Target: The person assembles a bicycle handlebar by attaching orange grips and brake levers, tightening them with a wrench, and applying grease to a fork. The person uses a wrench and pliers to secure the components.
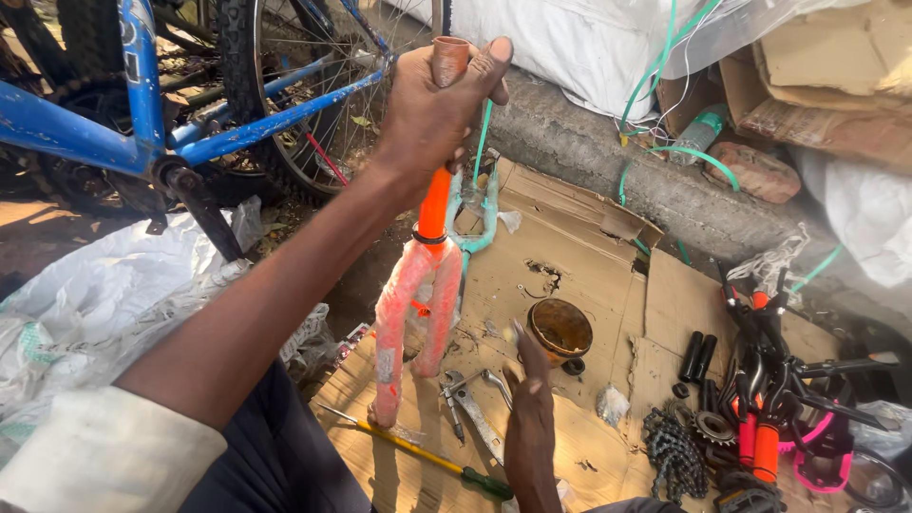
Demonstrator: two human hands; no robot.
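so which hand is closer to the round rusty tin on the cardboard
Right. The right hand reaches over the cardboard, fingertips just short of the rusty tin. The left hand is higher up, gripping the top of the orange bicycle fork, well away from the tin.

bicycle [142, 104]: blue frame, spoked wheel, top left
sacks [104, 294]: white, crumpled, left
screwdriver [427, 461]: yellow shaft, green handle, on cardboard [589, 275]
chain [673, 454]: dark heap beside sprocket [712, 427]
bottle [698, 133]: clear, against kerb
brick [755, 171]: reddish, near bottle

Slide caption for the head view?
Left hand holds orange fork upright on cardboard; right hand reaches toward wrench.
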